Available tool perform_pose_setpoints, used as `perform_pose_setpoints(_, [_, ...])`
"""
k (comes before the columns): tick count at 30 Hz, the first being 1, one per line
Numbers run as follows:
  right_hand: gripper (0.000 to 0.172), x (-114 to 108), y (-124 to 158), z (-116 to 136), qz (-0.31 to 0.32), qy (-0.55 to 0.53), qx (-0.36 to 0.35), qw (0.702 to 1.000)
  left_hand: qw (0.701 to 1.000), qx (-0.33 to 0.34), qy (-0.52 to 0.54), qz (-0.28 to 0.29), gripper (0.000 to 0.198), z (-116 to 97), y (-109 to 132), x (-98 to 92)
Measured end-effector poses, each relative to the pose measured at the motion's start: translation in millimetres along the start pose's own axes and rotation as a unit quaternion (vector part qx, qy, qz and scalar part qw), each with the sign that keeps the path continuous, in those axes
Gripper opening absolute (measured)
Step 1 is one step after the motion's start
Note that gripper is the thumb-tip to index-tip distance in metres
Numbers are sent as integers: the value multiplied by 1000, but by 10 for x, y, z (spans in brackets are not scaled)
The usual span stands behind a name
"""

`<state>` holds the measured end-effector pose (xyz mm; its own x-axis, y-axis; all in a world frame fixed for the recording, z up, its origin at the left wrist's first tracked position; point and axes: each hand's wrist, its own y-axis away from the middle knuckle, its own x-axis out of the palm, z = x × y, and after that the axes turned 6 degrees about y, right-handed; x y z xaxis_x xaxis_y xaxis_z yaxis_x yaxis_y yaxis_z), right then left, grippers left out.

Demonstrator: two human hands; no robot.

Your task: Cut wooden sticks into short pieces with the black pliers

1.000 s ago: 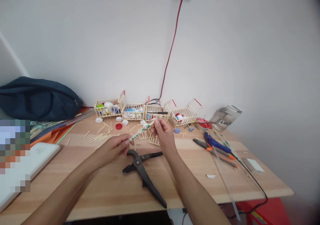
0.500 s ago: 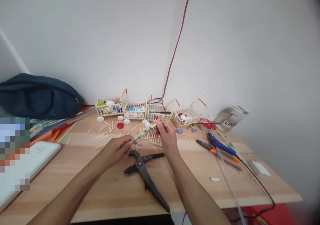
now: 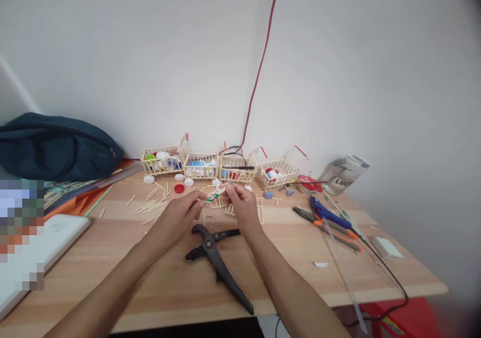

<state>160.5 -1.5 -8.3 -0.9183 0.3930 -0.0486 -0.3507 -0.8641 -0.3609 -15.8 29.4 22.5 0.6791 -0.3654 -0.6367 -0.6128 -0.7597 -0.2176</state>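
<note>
Between my two hands are slim wrapped chopsticks [image 3: 214, 196] in a green-and-white printed sleeve, tilted up to the right. My left hand [image 3: 188, 208] pinches the lower left end, and my right hand [image 3: 238, 202] pinches the pale upper right end. Its fingertips hide part of that end. Below both hands, black-handled cutting pliers [image 3: 216, 258] lie on the wooden table, their jaws toward the left. Small stick frames [image 3: 230, 209] lie behind my right hand, partly covered by it. Loose cut sticks [image 3: 150, 205] are scattered to the left of my hands.
Several small stick carts [image 3: 201, 166] holding bottle caps line the wall. At right lie a blue glue gun [image 3: 330, 213], orange-handled pliers [image 3: 326, 227], a red lid [image 3: 311, 183] and a clear canister [image 3: 343, 175]. A dark blue bag [image 3: 56, 147] and white box [image 3: 56, 247] are at left.
My left hand has slid up and right along the wrapped chopsticks, closer to my right hand, so less of the printed sleeve shows. The view has shifted slightly.
</note>
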Motion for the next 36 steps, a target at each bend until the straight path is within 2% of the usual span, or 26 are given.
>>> perform_pose_setpoints(8, [31,19,2,-25,4,17,4,1000,999,18,46,6,28,-40,-108,69])
perform_pose_setpoints(16, [28,63,39,-9,44,16,17,999,994,8,112,-18,29,-9,-96,130])
perform_pose_setpoints(23, [22,106,33,-9,44,-21,39,998,976,-22,215,8,24,65,-68,183])
perform_pose_setpoints(28, [22,119,42,31,49,-9,41,998,984,-3,175,-26,23,37,-55,151])
perform_pose_setpoints(36, [22,130,52,28,55,0,47,997,984,-16,173,-24,23,32,-39,147])
